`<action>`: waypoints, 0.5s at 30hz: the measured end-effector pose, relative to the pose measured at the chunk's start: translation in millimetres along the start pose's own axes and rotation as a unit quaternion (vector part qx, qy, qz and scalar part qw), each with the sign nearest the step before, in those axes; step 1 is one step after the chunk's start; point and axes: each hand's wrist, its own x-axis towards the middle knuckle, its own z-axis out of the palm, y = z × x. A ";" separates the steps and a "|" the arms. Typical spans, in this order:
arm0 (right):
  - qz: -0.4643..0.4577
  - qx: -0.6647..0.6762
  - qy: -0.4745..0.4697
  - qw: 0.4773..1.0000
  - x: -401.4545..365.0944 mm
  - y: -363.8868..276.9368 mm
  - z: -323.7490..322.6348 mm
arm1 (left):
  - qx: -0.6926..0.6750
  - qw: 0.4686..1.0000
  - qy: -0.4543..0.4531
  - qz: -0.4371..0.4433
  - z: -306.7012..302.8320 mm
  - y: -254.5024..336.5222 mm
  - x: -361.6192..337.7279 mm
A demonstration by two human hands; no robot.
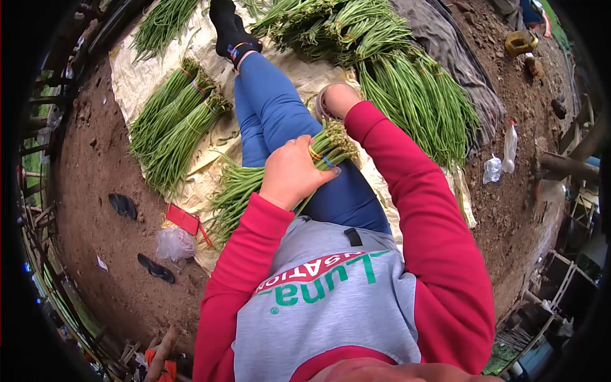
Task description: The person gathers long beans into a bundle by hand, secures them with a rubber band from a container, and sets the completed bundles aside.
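A bundle of long green beans (238, 191) lies across my lap, its stem ends (340, 141) pointing right. Yellow and blue rubber bands circle it near those ends. My left hand (289, 170) is wrapped over the bundle, just beside the bands, pressing it against my thigh. My right hand (341, 100) reaches past my knee to the rim of a small round container (323, 105) on the sheet. The fingers of that hand are hidden from view, so what they hold, if anything, cannot be seen.
Tied bean bundles (181, 121) lie on the pale sheet (130, 83) at left. A larger bean pile (420, 102) is at right. A red phone-like object (182, 219), a plastic bag (175, 244) and sandals (156, 268) are at lower left. A plastic bottle (510, 148) lies right.
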 end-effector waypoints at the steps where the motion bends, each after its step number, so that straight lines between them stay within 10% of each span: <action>1: 0.001 -0.002 -0.002 1.000 -11.2 -4.9 -17.4 | -0.010 1.000 -0.003 -0.004 -0.3 -0.5 0.4; 15: 0.132 0.482 0.059 0.864 -95.2 24.9 -80.2 | -0.001 0.999 0.007 0.034 8.1 -6.6 -6.0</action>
